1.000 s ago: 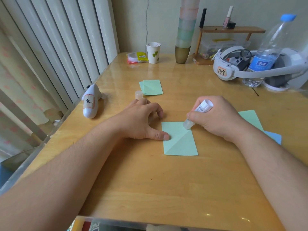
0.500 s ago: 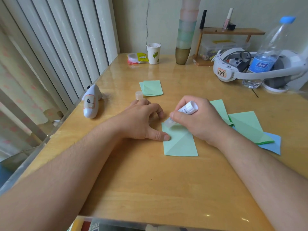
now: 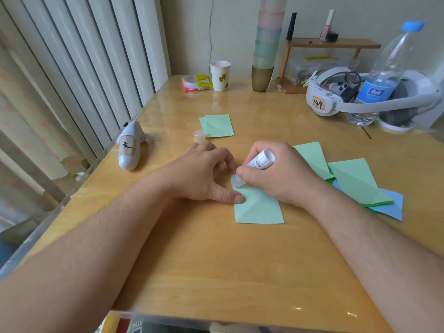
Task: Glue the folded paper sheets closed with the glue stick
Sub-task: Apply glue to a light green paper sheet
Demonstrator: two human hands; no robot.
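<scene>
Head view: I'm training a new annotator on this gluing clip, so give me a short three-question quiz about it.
1. True or false: the glue stick is in the right hand.
2. What does the left hand press down? A) the water bottle B) the green sheet C) the paper cup
3. Fill in: the glue cap stands beside the small ____ of green sheets.

Key:
1. True.
2. B: its thumb pins the green sheet on the table.
3. Stack: the stack lies past the hands.
</scene>
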